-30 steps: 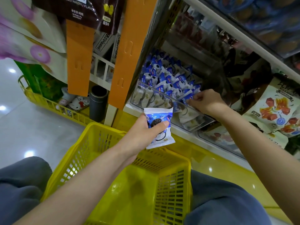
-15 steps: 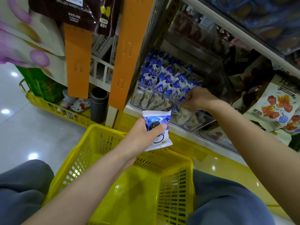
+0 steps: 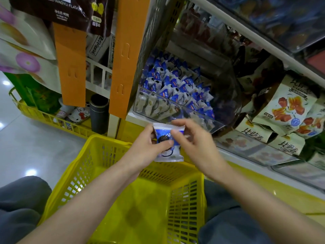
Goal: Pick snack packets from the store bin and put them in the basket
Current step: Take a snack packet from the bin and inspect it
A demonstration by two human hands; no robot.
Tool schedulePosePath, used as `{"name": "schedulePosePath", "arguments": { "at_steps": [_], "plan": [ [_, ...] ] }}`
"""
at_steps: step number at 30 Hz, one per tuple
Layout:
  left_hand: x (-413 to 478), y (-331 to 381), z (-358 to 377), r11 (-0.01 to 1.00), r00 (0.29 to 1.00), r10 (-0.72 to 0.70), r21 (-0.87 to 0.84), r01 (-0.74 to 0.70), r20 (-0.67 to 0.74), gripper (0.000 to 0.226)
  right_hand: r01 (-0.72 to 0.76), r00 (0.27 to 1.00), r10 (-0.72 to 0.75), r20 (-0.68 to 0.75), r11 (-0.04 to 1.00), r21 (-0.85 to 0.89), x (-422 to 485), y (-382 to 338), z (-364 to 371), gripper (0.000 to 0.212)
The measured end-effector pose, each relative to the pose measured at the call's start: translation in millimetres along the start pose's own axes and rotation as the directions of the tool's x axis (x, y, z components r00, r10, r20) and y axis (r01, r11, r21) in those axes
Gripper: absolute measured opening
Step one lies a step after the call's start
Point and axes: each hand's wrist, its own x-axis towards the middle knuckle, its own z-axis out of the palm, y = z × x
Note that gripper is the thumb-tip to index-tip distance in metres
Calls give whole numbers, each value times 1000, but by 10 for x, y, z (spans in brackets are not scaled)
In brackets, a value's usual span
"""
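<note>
My left hand point(image 3: 147, 147) grips a blue and white snack packet point(image 3: 169, 154) above the far rim of the yellow basket point(image 3: 98, 145), which sits between my knees. My right hand point(image 3: 195, 145) meets it from the right, with forefinger and thumb pinching the packet's upper right edge. I cannot tell whether a second packet lies behind the first. Just beyond the hands, the clear store bin point(image 3: 177, 104) on the shelf is heaped with several matching packets point(image 3: 175, 81).
Orange uprights point(image 3: 126, 50) stand left of the bin. A dark cylinder point(image 3: 99, 111) and another yellow basket point(image 3: 44, 118) with goods sit on the floor at left. Paper snack bags point(image 3: 290, 106) fill the shelf at right. Hanging bags crowd the upper left.
My right hand has come out of the bin, down and left to the packet in my left hand. The left hand has stayed over the basket's far rim.
</note>
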Motion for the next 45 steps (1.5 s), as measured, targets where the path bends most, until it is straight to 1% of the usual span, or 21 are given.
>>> {"name": "schedulePosePath", "arguments": {
  "at_steps": [3, 5, 7, 8, 10, 12, 15, 17, 19, 21, 23, 25, 27, 29, 31, 35, 37, 39, 41, 43, 45],
  "plan": [
    [-46, -27, 35, 1000, 1000, 11, -1, -11, 23, 26, -128, 992, 124, 35, 981, 146, -29, 60, 81, 3],
    [-62, -21, 41, 1000, 1000, 3, -19, -2, 9, 17, -196, 981, 185, 64, 929, 315, -30, 81, 83, 12],
    [-51, -9, 33, 1000, 999, 10, 20, -10, -36, 19, -216, 976, 190, 103, 886, 410, -52, 86, 97, 15],
    [-43, -8, 28, 999, 998, 13, 39, -10, -61, 25, -174, 985, 155, 80, 913, 368, -76, 88, 110, 13],
    [-30, -16, 26, 999, 996, 8, 53, -3, -92, 30, 0, 1000, 2, -17, 992, 122, -137, 108, 121, 5],
    [-26, -29, 30, 998, 995, -14, 55, 19, -95, 26, 160, 983, -171, -69, 977, -140, -181, 119, 120, 12],
    [-21, -51, 30, 998, 996, -64, 16, 65, -63, 24, 226, 965, -247, -92, 955, -192, -191, 122, 95, 13],
    [-23, -56, 24, 995, 994, -102, 16, 102, -31, 25, 120, 974, -123, -189, 992, -30, -152, 132, 79, 6],
    [-32, -48, 37, 994, 993, -112, 3, 112, -26, 26, -73, 967, 135, -218, 960, 269, -94, 141, 57, 7],
    [-24, -37, 49, 999, 995, -51, -13, 50, -84, 25, -208, 940, 318, -126, 823, 529, -68, 157, 36, 6],
    [-2, -24, 29, 999, 985, 37, 12, -36, -167, 19, -315, 925, 378, 35, 713, 627, -89, 201, 12, 6],
    [20, -10, -11, 994, 973, 104, 43, -97, -207, 13, -391, 920, 338, 200, 742, 544, -145, 242, 16, 17],
    [28, -11, -33, 984, 967, 162, 101, -145, -195, 8, -361, 924, 270, 271, 849, 385, -198, 277, 63, 29],
    [35, -34, -33, 952, 961, 229, 242, -188, -155, 13, -264, 950, 198, 243, 924, 278, -217, 284, 105, 37],
    [50, -70, -29, 912, 958, 268, 348, -217, -104, 18, -180, 972, 131, 193, 948, 263, -215, 257, 124, 31],
    [54, -82, -36, 894, 950, 302, 371, -252, -82, 16, -94, 994, 73, 81, 948, 303, -216, 217, 141, 20],
    [45, -82, -13, 927, 961, 236, 331, -178, -144, 11, -38, 998, 46, -32, 974, 222, -220, 232, 133, 21],
    [37, -42, 11, 985, 983, 5, 169, 26, -181, 20, 59, 990, -48, -133, 995, 80, -217, 252, 99, 23],
    [21, -2, 4, 979, 976, -202, -22, 201, -80, 35, 175, 973, -181, -141, 983, -49, -217, 250, 75, 27],
    [-11, -1, -4, 979, 980, -196, -52, 197, 25, 35, 278, 954, -290, -72, 950, -141, -225, 251, 66, 29],
    [-30, -23, -4, 989, 990, -142, -40, 143, 19, 19, 325, 944, -329, 4, 930, -173, -231, 263, 50, 31]
  ]
}}
